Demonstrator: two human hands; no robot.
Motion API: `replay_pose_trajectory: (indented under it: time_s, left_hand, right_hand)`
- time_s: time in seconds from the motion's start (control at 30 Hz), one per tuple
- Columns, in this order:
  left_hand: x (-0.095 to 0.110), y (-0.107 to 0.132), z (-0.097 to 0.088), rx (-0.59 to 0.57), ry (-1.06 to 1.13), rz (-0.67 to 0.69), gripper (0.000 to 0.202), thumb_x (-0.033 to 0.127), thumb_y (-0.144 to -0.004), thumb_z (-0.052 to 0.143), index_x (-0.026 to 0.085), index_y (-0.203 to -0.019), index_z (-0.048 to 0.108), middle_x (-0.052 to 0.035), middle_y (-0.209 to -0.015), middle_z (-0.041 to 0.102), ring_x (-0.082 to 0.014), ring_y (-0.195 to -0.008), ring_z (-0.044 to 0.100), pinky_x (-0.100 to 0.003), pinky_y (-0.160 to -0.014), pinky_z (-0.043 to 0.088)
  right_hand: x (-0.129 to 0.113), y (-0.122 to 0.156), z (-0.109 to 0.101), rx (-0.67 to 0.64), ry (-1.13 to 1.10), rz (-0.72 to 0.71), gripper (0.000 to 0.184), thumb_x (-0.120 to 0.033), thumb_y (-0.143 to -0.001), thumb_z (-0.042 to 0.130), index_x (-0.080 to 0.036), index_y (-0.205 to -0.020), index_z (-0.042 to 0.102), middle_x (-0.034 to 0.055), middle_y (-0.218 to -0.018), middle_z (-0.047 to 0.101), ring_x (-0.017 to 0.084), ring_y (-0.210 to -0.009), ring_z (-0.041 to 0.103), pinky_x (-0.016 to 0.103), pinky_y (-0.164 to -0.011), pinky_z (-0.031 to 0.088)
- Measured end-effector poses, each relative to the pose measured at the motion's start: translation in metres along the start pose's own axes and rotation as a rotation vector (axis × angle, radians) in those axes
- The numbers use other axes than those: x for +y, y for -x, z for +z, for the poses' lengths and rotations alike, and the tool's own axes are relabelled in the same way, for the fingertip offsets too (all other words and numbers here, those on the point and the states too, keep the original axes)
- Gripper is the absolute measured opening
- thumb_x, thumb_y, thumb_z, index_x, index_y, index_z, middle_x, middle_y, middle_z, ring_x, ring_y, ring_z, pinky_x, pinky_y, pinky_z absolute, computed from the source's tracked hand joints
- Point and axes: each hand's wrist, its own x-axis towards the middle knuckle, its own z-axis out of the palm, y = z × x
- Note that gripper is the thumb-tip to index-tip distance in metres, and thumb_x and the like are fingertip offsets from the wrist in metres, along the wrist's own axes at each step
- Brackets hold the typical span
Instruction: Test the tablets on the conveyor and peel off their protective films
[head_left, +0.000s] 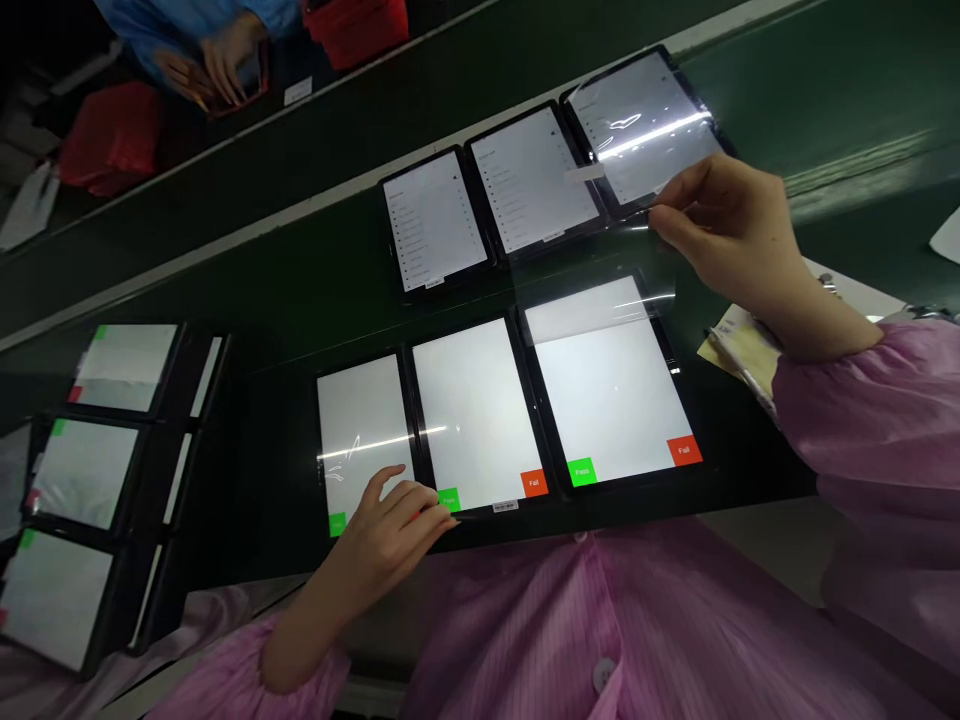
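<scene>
My right hand (727,230) pinches the edge of a clear plastic film (637,225) above the far-right tablet (641,125) of a back row of three showing list menus. My left hand (386,540) rests at the lower edge of the front-left tablet (360,430), its fingers curled near a green Pass button (448,499). Anything held in those fingers is hidden. The front row has three tablets with white screens, each with green Pass and red Fail buttons, such as the front-right tablet (607,400).
The tablets lie on a dark green conveyor belt (247,290). Several tablets stand in a dark rack (112,490) at the left. A yellowish paper pad (742,350) lies under my right forearm. Beyond, a co-worker's blue-sleeved hands (217,65) work beside red bags (112,140).
</scene>
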Motion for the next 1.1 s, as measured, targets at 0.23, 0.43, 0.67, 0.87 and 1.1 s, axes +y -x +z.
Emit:
replay_pose_trajectory:
  time_s: [0.23,0.43,0.67,0.87,1.1]
  left_hand:
    - [-0.074,-0.041,-0.016,0.344,-0.259,-0.079,0.023,0.036,-0.106,0.065,0.024,-0.087,0.065,0.0028,-0.075,0.068,-0.0171,-0.069,0.061,-0.038,-0.081,0.048]
    - [-0.153,-0.091,-0.022,0.465,-0.120,-0.349,0.060,0.076,-0.101,0.050,0.022,-0.081,0.067,0.0012,-0.072,0.068,-0.0163,-0.066,0.054,-0.039,-0.078,0.046]
    - [-0.154,-0.106,-0.041,0.490,-0.038,-0.385,0.035,0.054,-0.099,0.069,0.025,-0.081,0.065,0.0038,-0.075,0.070,-0.0167,-0.069,0.060,-0.036,-0.076,0.049]
    - [-0.139,-0.102,-0.049,0.516,0.020,-0.321,0.022,0.039,-0.103,0.068,0.027,-0.085,0.062,0.0015,-0.083,0.070,-0.0189,-0.079,0.069,-0.035,-0.074,0.053]
    - [-0.131,-0.093,-0.064,0.563,0.083,-0.211,0.019,0.032,-0.102,0.068,0.025,-0.085,0.064,0.0018,-0.082,0.071,-0.0150,-0.076,0.069,-0.030,-0.075,0.059]
  right_hand:
    - [-0.010,0.011,-0.003,0.014,0.006,-0.004,0.033,-0.040,-0.086,0.090,-0.022,-0.087,0.062,0.0010,-0.082,0.065,0.013,-0.067,0.061,0.030,-0.061,0.053]
    - [-0.023,0.035,-0.008,0.026,0.052,0.028,0.025,-0.035,-0.091,0.082,-0.022,-0.090,0.061,0.0005,-0.081,0.064,0.012,-0.067,0.060,0.030,-0.062,0.053]
    - [-0.054,0.092,-0.008,0.026,0.042,0.127,0.045,-0.062,-0.089,0.082,-0.023,-0.089,0.060,0.0020,-0.080,0.068,0.016,-0.071,0.069,0.031,-0.066,0.061]
    - [-0.065,0.132,0.003,-0.581,0.349,-0.067,0.035,-0.056,-0.111,0.049,-0.034,-0.113,0.076,0.0010,-0.098,0.079,0.019,-0.073,0.076,0.026,-0.054,0.061]
    - [-0.086,0.151,0.055,-0.580,0.595,-0.439,0.050,-0.047,-0.115,0.032,-0.030,-0.104,0.078,0.0028,-0.079,0.068,0.021,-0.068,0.068,0.036,-0.056,0.056]
